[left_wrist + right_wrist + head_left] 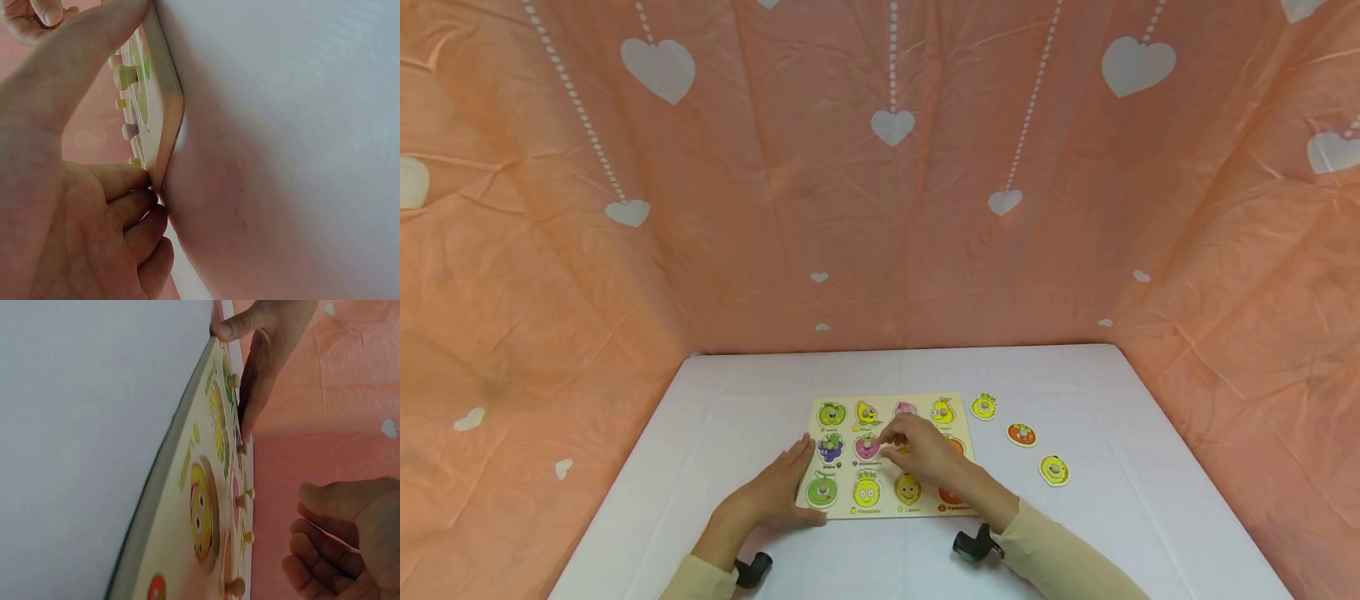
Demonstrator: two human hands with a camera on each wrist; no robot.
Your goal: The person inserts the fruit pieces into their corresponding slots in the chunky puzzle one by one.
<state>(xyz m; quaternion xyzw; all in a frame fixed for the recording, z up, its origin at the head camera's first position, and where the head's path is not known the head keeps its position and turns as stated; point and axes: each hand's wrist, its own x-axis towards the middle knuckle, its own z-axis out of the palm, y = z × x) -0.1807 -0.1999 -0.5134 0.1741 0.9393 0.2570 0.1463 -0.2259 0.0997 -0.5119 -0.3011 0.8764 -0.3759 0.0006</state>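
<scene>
My left hand (775, 490) lies at the near left corner of a wooden fruit puzzle board (844, 475). Its fingers touch the left edge, while the thumb reaches along the front edge. Over the middle of the board hovers my right hand (925, 450), bent loosely with a gap between thumb and forefinger and nothing held. In the right wrist view, that hand stands apart from the knobs (235, 587). Knobbed pieces such as the green apple (831, 414), grapes (831, 448) and strawberry (867, 447) sit in the board. The lemon recess (201, 515) shows a printed face without a knob.
Right of the board, three loose pieces lie on the white tabletop (1120, 517): a pineapple (983, 407), a red-orange fruit (1021, 435) and a yellow lemon (1054, 471). A pink cloth (910, 250) with white hearts surrounds the table at the back and sides.
</scene>
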